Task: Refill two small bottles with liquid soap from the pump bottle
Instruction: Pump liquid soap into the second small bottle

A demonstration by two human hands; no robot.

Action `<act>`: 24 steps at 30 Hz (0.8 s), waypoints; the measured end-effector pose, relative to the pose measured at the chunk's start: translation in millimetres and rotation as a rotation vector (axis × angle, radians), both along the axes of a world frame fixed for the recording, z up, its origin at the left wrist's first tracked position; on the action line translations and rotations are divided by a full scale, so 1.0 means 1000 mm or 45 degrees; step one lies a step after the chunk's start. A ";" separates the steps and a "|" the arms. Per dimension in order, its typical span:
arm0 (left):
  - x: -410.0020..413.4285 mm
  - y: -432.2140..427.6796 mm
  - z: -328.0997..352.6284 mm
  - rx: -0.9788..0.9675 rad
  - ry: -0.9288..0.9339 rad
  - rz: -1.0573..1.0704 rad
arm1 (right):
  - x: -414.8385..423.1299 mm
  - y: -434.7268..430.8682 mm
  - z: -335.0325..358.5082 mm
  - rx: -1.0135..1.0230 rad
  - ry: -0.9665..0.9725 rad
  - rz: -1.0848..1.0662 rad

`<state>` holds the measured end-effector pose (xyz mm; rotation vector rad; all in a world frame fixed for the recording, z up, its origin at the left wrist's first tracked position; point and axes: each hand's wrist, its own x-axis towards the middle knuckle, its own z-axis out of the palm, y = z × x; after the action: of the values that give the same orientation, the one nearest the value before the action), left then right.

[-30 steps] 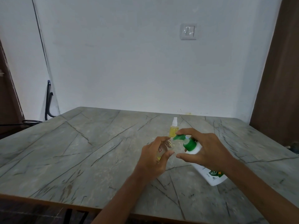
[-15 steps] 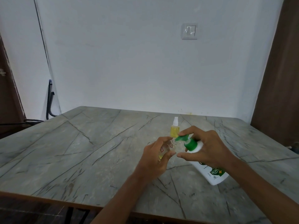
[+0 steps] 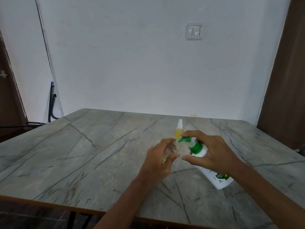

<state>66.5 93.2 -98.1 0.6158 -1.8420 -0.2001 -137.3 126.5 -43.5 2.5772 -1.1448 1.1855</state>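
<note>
My left hand (image 3: 158, 161) grips a small clear bottle (image 3: 171, 148) with a little yellow liquid at its bottom, its open mouth tilted toward the pump spout. My right hand (image 3: 209, 152) holds the white pump bottle (image 3: 214, 174), tilted to the left, with my index finger on top of its green pump head (image 3: 186, 139). The spout tip meets the mouth of the clear bottle. A second small bottle (image 3: 178, 131), filled with yellow liquid and topped with a white spray cap, stands upright on the table just behind my hands.
The grey marble-patterned table (image 3: 82, 154) reaches to the white wall behind. A dark wooden panel (image 3: 287, 80) stands at the right, and a dark metal frame (image 3: 52, 103) leans by the wall at the left.
Both hands and the two bottles stay almost in place. My right index finger sits slightly lower on the green pump head than before.
</note>
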 end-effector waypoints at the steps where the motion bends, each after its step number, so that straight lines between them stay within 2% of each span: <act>1: 0.000 0.000 0.000 0.003 -0.001 0.002 | 0.000 0.000 0.000 0.005 -0.004 0.004; 16: -0.002 0.002 -0.002 0.001 -0.057 -0.016 | -0.004 -0.007 -0.003 0.003 -0.141 0.096; 24: 0.000 0.002 0.001 -0.006 -0.030 0.017 | 0.001 0.000 -0.001 -0.008 -0.005 -0.016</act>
<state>66.9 95.6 -97.1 0.6299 -1.8603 -0.1803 -136.5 126.4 -44.5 2.5604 -1.1545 1.1897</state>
